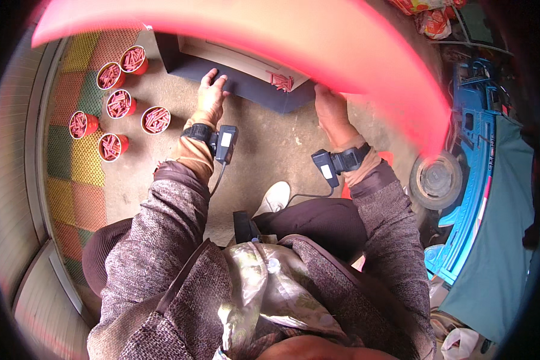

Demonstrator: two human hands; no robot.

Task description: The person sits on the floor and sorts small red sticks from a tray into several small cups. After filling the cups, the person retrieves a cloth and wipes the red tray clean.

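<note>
My left hand (212,96) reaches to the near edge of a dark box or low stand (247,87) with a pale recessed top; its thumb and fingers are apart. On the right corner of that top lies a small bundle of thin reddish sticks (281,81). My right hand (330,108) is by the box's right corner, its fingers partly hidden beneath a large blurred pink-red shape (342,40) that covers the upper view. Whether it grips anything cannot be told. Each wrist bears a strapped black device with a cable.
Several red paper cups (132,110) filled with short reddish sticks stand at the left, some on a coloured perforated mat (87,198). A blue vehicle frame (472,180) with a wheel (435,180) and green cloth (495,234) stands at the right. A white shoe (275,197) is below.
</note>
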